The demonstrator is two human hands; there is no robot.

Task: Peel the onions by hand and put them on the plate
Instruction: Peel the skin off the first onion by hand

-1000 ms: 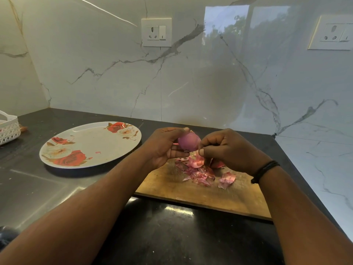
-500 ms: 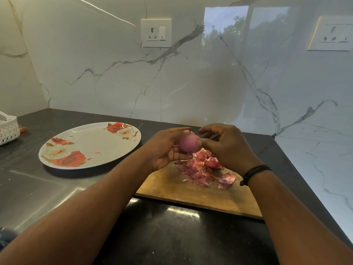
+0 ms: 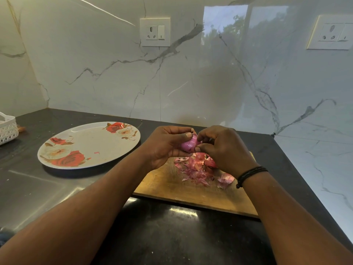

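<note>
A small purple onion [image 3: 189,144] is held in the air above the wooden cutting board [image 3: 183,192]. My left hand [image 3: 166,146] grips it from the left, thumb over its top. My right hand [image 3: 223,148] closes on the onion's right side, fingers curled and pinching at its skin. A heap of pink onion peels [image 3: 198,168] lies on the board under my hands. The white plate with red roses [image 3: 87,145] sits to the left on the dark counter and holds only one tiny scrap of peel.
A white lattice basket [image 3: 6,130] stands at the far left edge. The marble wall with two sockets [image 3: 155,32] rises behind the counter, and a marble side wall borders the board on the right. The dark counter [image 3: 172,236] stretches towards me.
My right hand rose from the peel heap back up to the onion and now pinches its right side. My left hand kept holding the onion in nearly the same spot.
</note>
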